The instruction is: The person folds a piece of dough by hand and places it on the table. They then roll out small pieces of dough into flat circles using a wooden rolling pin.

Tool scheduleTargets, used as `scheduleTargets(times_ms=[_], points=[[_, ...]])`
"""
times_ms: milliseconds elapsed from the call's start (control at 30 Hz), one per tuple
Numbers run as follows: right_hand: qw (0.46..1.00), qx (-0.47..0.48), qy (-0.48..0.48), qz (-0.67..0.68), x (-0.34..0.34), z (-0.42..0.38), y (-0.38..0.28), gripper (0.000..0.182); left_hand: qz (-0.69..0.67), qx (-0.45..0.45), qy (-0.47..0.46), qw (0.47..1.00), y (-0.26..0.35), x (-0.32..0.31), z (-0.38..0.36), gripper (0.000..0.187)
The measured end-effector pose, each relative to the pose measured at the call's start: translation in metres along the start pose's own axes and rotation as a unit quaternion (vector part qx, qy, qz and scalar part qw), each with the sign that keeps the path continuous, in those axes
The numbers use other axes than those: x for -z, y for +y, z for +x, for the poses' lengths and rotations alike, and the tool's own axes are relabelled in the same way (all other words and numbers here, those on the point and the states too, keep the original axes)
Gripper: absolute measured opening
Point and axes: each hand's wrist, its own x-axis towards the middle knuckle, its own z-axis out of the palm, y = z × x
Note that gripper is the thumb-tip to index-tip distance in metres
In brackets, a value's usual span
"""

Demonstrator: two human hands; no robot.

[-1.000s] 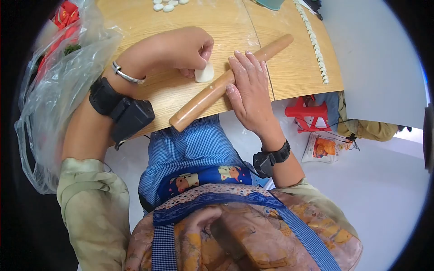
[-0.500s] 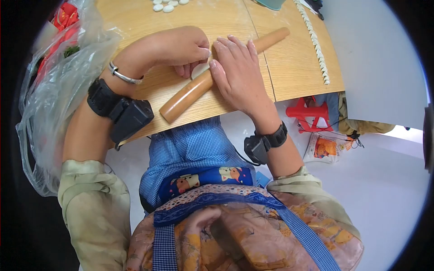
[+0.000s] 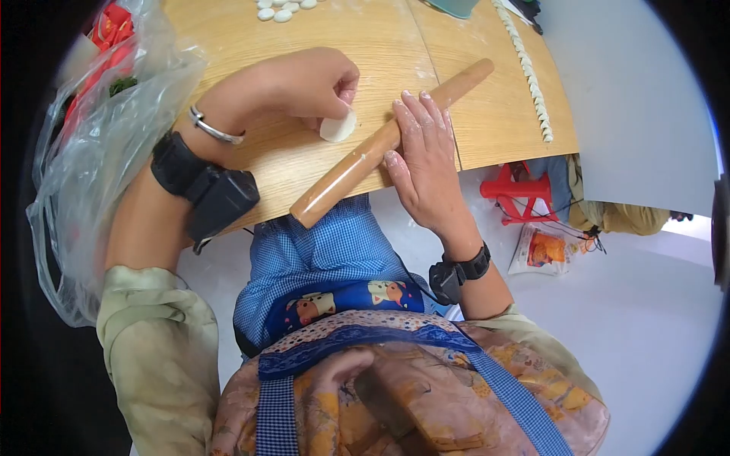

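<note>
My left hand [image 3: 300, 83] pinches a small flat round of white dough [image 3: 338, 127] against the wooden table [image 3: 251, 45]. A long wooden rolling pin [image 3: 357, 159] lies slantwise just on the near side of the dough. My right hand [image 3: 422, 156] rests flat on top of the pin's middle, fingers spread and dusted with flour. Both wrists wear black bands with devices.
Several small dough pieces [image 3: 281, 11] lie at the table's far edge. A long twisted dough rope [image 3: 528, 72] runs along the right board. A clear plastic bag [image 3: 99, 144] bulges at the left. Below the table stand a red stool [image 3: 517, 190] and a snack packet [image 3: 544, 249].
My right hand has pulled the rolling pin back toward me off the dough, after pushing it forward half a second ago. The dough round is uncovered again and looks flatter.
</note>
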Motion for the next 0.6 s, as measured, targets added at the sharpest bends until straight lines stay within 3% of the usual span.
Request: scheduleTargets(times_ms=[33,333,600], points=[[1.0,-0.001,0.001,-0.001,0.0,-0.001,0.0,0.059,-0.078,0.055,-0.024,0.995,0.004,0.003,-0.003,0.013],[0.999,0.039,0.02,-0.021,-0.013,0.038,-0.002,0.053,-0.082,0.062,-0.034,0.994,0.007,0.006,-0.003,0.03],[0.996,0.071,0.049,-0.031,-0.027,0.075,-0.001,0.038,-0.055,0.046,-0.04,0.997,0.003,0.007,-0.004,0.028]])
